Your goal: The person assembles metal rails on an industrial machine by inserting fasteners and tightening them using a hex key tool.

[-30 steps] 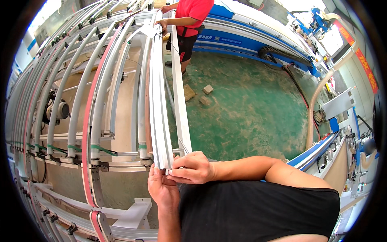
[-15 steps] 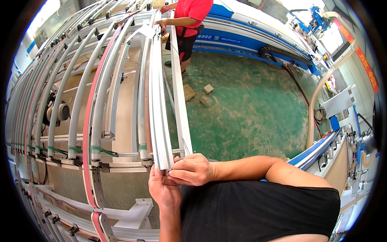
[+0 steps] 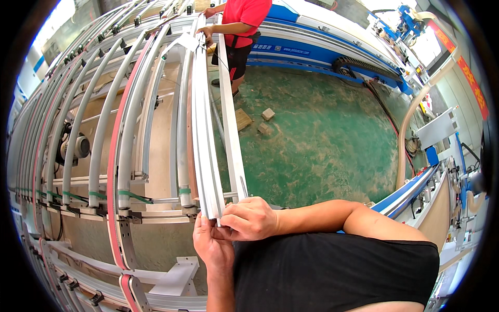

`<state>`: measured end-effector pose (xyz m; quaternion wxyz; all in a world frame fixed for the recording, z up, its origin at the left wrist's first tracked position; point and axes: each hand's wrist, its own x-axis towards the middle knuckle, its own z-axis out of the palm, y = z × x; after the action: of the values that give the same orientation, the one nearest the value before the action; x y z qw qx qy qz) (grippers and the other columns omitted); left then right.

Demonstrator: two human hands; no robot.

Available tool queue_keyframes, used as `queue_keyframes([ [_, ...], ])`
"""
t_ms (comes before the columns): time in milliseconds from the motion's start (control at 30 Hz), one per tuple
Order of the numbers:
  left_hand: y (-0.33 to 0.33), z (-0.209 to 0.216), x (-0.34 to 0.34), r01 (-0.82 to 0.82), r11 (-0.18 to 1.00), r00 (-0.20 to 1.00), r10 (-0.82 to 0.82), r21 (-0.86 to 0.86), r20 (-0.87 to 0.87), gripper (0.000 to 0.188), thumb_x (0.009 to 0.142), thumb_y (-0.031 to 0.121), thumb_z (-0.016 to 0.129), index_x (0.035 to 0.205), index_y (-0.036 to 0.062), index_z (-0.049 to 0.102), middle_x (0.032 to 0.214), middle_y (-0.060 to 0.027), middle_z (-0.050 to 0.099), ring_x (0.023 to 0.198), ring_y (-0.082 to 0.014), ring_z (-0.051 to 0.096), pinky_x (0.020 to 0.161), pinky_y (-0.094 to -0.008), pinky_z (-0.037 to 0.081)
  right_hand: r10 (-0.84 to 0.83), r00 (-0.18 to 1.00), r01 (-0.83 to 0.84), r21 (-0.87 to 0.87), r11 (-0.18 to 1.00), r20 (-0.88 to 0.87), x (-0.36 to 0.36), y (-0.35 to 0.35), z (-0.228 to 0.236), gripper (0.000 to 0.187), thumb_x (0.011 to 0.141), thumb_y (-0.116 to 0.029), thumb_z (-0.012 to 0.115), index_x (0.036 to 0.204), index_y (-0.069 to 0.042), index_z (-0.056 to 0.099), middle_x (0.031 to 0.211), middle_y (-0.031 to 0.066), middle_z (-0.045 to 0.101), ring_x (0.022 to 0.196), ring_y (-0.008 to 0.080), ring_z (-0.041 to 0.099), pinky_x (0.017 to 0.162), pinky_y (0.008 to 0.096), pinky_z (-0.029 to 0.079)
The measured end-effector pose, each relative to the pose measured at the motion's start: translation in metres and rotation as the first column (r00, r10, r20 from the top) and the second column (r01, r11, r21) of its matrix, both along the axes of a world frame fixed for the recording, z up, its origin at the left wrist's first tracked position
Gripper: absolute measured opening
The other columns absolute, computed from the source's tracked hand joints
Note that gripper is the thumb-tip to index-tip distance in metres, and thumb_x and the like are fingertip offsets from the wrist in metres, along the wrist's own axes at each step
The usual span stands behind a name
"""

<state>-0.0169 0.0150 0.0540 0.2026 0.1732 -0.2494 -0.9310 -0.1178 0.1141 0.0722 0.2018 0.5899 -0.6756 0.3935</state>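
Observation:
A long silver aluminium profile (image 3: 209, 171) with lengthwise grooves runs away from me, its near end between my hands. My left hand (image 3: 215, 252) is closed at that end from below, thumb and fingertips against the metal. From the right, my right hand (image 3: 250, 219) pinches at the same end with curled fingers. Whatever small part lies between its fingertips is hidden. A thin metal rod (image 3: 243, 184) sticks up just beyond my right knuckles; whether I hold it cannot be made out. At the profile's far end, a person in a red shirt (image 3: 245, 13) has both hands on the frame.
A roller conveyor frame with grey rollers (image 3: 104, 119) and a red belt (image 3: 118, 140) fills the left side. A white beam (image 3: 231, 125) runs alongside the profile. Wooden blocks (image 3: 266, 122) lie on the green floor (image 3: 322, 140). A blue-and-white machine (image 3: 306, 47) stands behind.
My hands stay at the profile's near end, with small finger shifts there. The thin rod behind my right hand stands at a slightly different angle. The other person's hands barely move.

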Motion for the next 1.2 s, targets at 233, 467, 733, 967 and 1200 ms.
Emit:
queue_keyframes([
  [233,0.001,0.007,-0.001,0.000,1.000,1.000,0.000,0.017,0.017,0.034,0.103,0.019,0.039,0.122,-0.0079,0.045,0.116,-0.0235,0.060,0.108,-0.0313,0.062,0.090,-0.0371,0.052,-0.021,1.000,0.021,-0.034,0.999,-0.007,0.000,0.001,0.000,0.013,0.072,-0.004,0.068,0.076,-0.005,0.056,0.069,0.0031,0.057,0.049,0.0152,0.056,0.044,0.0252,0.049],
  [467,0.001,0.000,0.001,-0.036,0.996,0.999,0.036,0.083,0.013,0.030,0.103,0.019,0.039,0.118,-0.0061,0.047,0.107,-0.0183,0.062,0.095,-0.0242,0.064,0.081,-0.0318,0.055,-0.026,0.994,0.022,0.038,0.999,0.103,-0.001,0.006,-0.002,0.018,0.070,-0.003,0.071,0.082,-0.005,0.058,0.073,0.0044,0.060,0.052,0.0168,0.060,0.044,0.0268,0.048],
  [733,0.004,0.007,-0.001,-0.044,0.999,0.997,0.043,0.023,0.058,0.028,0.103,0.018,0.040,0.116,-0.0048,0.049,0.105,-0.0148,0.062,0.091,-0.0197,0.063,0.081,-0.0317,0.054,0.005,0.870,-0.026,0.037,0.999,0.492,0.002,0.005,0.003,0.019,0.071,-0.003,0.073,0.087,-0.005,0.062,0.078,0.0057,0.061,0.059,0.0174,0.063,0.048,0.0268,0.049],
  [967,0.004,0.003,0.001,-0.015,0.998,0.999,0.017,-0.061,0.043,0.034,0.104,0.021,0.038,0.117,-0.0091,0.048,0.110,-0.0189,0.061,0.102,-0.0264,0.062,0.090,-0.0361,0.051,0.058,0.726,-0.067,-0.013,0.998,0.685,0.005,0.004,0.004,0.017,0.075,0.000,0.071,0.090,-0.005,0.065,0.082,0.0054,0.060,0.060,0.0123,0.057,0.048,0.0241,0.044],
  [1200,0.004,0.006,0.008,-0.017,0.998,1.000,0.016,-0.068,-0.012,0.038,0.102,0.016,0.042,0.129,-0.0116,0.039,0.123,-0.0209,0.055,0.108,-0.0279,0.060,0.095,-0.0378,0.049,0.029,0.617,-0.072,0.020,0.997,0.786,0.006,0.008,0.012,0.014,0.074,0.000,0.069,0.087,-0.003,0.064,0.083,0.0075,0.060,0.072,0.0181,0.062,0.060,0.0288,0.050],
])
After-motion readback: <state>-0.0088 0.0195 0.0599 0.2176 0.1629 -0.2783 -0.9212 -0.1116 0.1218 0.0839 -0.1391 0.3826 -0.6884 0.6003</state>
